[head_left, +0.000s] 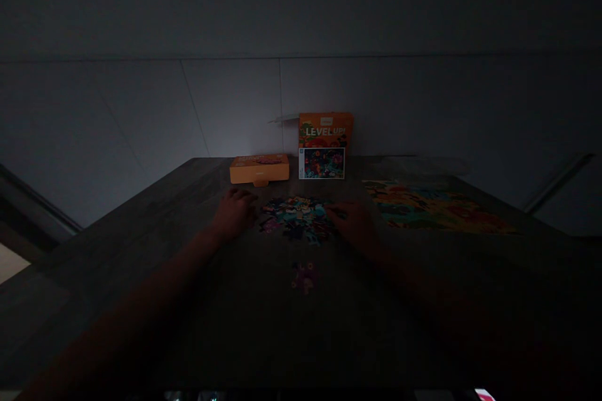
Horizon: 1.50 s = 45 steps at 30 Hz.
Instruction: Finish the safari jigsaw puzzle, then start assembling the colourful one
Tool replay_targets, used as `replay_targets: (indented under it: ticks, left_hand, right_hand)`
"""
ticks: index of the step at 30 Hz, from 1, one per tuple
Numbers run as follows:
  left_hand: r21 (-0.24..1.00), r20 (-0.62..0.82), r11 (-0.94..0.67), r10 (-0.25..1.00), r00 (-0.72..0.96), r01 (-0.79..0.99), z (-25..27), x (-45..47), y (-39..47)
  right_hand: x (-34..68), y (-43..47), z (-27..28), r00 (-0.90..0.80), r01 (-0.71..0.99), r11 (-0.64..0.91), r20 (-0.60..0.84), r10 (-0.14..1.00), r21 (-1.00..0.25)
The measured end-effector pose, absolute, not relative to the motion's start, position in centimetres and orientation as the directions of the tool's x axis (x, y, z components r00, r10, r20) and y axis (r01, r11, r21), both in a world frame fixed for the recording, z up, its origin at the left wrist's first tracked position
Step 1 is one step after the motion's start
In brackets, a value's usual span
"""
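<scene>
From my head view, it's dim over the bench (155, 210), and the heap of jigsaw pieces (301, 214) sits right in the middle, with my hands on either side, well apart. My left hand (234, 213) rests palm-down at the heap's left edge, fingers loosely curved; whether anything is tucked under them, I cannot tell. My right hand (355, 223) is at the right edge, thumb and fingertips close together at the pieces. Is one pinched there? Too dark to say!

Nearer to me, apart from the heap, lies a small purple puzzle cluster (306, 277). Behind the heap, the picture card (322, 164) leans on the upright LEVEL UP! box (326, 130), the flat orange box (259, 170) to its left; off right, a colourful printed sheet (437, 208).

I'd call this the sorting step, searching the heap. The next move, I reckon, calls for a light fingertip pinch on one loose piece, checked for purple against that cluster.
</scene>
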<state>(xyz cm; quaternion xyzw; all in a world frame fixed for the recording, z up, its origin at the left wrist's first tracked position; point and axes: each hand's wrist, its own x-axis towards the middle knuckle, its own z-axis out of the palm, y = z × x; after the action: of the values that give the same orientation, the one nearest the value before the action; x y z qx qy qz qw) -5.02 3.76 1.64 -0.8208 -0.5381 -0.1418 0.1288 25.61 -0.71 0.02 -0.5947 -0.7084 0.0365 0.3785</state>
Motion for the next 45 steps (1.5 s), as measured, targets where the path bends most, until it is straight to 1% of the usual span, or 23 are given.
replay_targets:
  ticks: [2, 4, 8, 11, 14, 17, 23, 27, 33, 36, 39, 41, 43, 45]
  left_hand:
    - [-0.072, 0.275, -0.267, 0.921, 0.276, 0.961, 1.5, -6.0, 4.3]
    - [-0.07, 0.199, -0.226, 0.951, 0.236, 0.971, 1.5, -6.6, 4.5]
    - [-0.034, 0.064, -0.254, 0.965, 0.255, 0.967, 1.5, -6.9, 4.5]
    - [-0.003, 0.009, -0.311, 0.95, 0.311, 0.95, 1.3, -6.9, 4.7]
    - [0.056, -0.001, -0.355, 0.935, 0.356, 0.933, 1.0, -6.7, 4.8]
    - [0.123, 0.023, -0.354, 0.935, 0.354, 0.927, 0.8, -6.4, 4.8]
    - [0.224, 0.034, -0.302, 0.953, 0.302, 0.927, 1.2, -5.6, 4.3]
    - [0.248, 0.075, -0.28, 0.96, 0.27, 0.927, 1.7, -5.1, 3.8]
    - [0.333, 0.108, -0.28, 0.96, 0.258, 0.901, 1.6, -4.9, 3.6]
    - [0.341, 0.155, -0.306, 0.951, 0.268, 0.889, 1.7, -4.9, 3.6]
    - [0.31, 0.246, -0.368, 0.922, 0.3, 0.877, 2.0, -4.8, 3.5]
    - [0.28, 0.34, -0.453, 0.871, 0.354, 0.846, 2.2, -4.6, 3.1]
    - [0.252, 0.438, -0.567, 0.789, 0.43, 0.784, 2.3, -4.1, 2.5]
    - [0.224, 0.513, -0.695, 0.681, 0.523, 0.684, 2.3, -3.4, 1.7]
  right_hand:
    - [25.9, -0.3, -0.3, -0.001, 0.857, 0.229, 0.443, 0.896, -0.462]
    - [25.9, -0.2, -0.4, -0.027, 0.878, 0.222, 0.419, 0.908, -0.423]
    - [25.6, -0.3, -0.3, -0.123, 0.88, 0.297, 0.427, 0.896, -0.37]
    - [25.5, -0.4, -0.3, -0.109, 0.886, 0.279, 0.418, 0.902, -0.371]
    - [25.5, -0.5, -0.5, -0.064, 0.895, 0.238, 0.42, 0.905, -0.377]
    - [25.4, -0.5, -0.7, -0.036, 0.89, 0.235, 0.454, 0.89, -0.39]
    - [25.0, -0.8, -0.6, -0.07, 0.856, 0.338, 0.561, 0.825, -0.391]
    - [24.8, -1.2, -0.5, -0.118, 0.82, 0.429, 0.621, 0.775, -0.379]
    - [24.7, -1.3, -0.4, -0.148, 0.797, 0.479, 0.649, 0.746, -0.368]
    - [24.7, -1.3, -0.4, -0.157, 0.78, 0.505, 0.664, 0.731, -0.371]
    - [24.6, -1.4, -0.3, -0.173, 0.763, 0.53, 0.674, 0.719, -0.37]
    - [24.5, -1.6, -0.1, -0.197, 0.739, 0.56, 0.674, 0.712, -0.375]
    - [24.2, -1.9, 0.2, -0.264, 0.681, 0.627, 0.671, 0.692, -0.379]
    - [23.9, -2.4, 0.5, -0.377, 0.589, 0.725, 0.672, 0.637, -0.357]
